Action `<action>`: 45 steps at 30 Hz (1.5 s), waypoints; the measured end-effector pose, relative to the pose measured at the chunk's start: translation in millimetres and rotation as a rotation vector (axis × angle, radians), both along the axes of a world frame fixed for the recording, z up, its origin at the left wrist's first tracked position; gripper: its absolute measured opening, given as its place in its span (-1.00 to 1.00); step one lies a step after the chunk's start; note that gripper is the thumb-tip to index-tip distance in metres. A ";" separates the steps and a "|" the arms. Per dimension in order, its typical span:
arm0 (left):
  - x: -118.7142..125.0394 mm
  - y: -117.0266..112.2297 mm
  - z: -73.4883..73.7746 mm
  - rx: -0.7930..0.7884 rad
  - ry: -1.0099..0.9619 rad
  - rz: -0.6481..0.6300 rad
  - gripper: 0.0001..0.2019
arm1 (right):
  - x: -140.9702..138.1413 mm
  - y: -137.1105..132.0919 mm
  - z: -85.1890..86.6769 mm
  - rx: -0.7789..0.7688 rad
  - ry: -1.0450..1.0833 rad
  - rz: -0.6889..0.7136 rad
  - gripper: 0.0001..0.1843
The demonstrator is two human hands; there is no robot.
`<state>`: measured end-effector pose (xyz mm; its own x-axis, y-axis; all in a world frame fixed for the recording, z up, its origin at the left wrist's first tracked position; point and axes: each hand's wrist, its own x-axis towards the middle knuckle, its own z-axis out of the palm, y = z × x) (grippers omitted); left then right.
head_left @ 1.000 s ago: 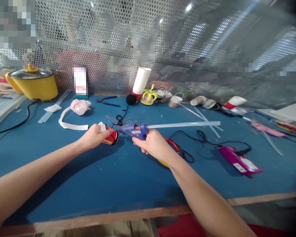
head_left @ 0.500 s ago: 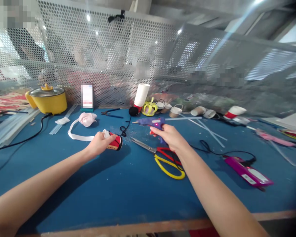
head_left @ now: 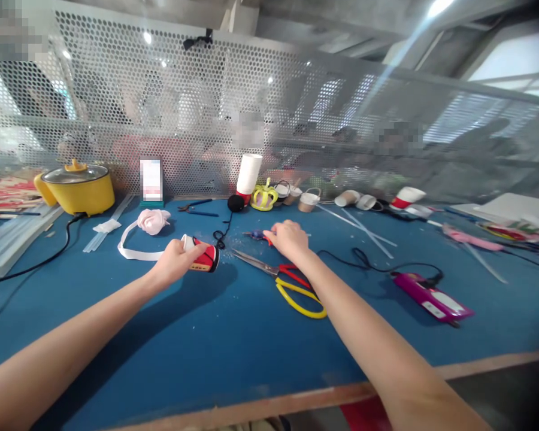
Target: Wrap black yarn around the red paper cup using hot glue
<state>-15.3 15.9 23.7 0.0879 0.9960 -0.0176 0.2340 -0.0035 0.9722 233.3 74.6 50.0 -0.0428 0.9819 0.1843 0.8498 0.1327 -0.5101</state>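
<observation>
My left hand [head_left: 175, 262] is closed around a small red and white paper cup [head_left: 203, 256], tilted on its side above the table, with a dark rim and a black cord on it. My right hand [head_left: 290, 240] is closed over a blue hot glue gun [head_left: 257, 234] low at the tabletop, nozzle to the left. My fingers cover most of the gun's body. Just nearer me lie large scissors [head_left: 269, 269] with red and yellow handles, blades partly apart. A ball of black cord [head_left: 236, 203] sits behind, its tail running toward the cup.
A yellow electric pot [head_left: 78, 188] and a phone on a stand [head_left: 151, 182] stand at the back left. A white ribbon with a pink fabric rose [head_left: 153, 221] lies beside pliers [head_left: 200, 209]. At right is a purple power strip [head_left: 433, 299]. Perforated metal panels [head_left: 184, 120] border the back.
My right hand has lowered the glue gun to the tabletop and turned over it, moving slightly left and away. My left hand still holds the cup. The view has shifted a little.
</observation>
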 end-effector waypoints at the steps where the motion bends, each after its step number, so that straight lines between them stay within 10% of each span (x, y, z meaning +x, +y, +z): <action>1: 0.3 -0.5 0.7 0.020 0.004 0.005 -0.69 | -11.5 -7.5 5.7 0.018 0.000 0.064 -0.75; 6: 2.8 -6.4 5.2 0.054 0.034 -0.055 -0.65 | -69.5 -48.8 19.7 0.098 0.040 0.552 -0.77; 26: 5.4 -14.3 8.5 -0.153 -0.161 -0.124 -0.48 | -70.9 -50.0 8.6 -0.091 0.812 0.469 -0.81; 45: 6.9 -20.2 14.6 -0.163 -0.270 -0.183 -0.49 | -67.1 -41.7 -1.8 -0.001 0.688 0.354 -0.88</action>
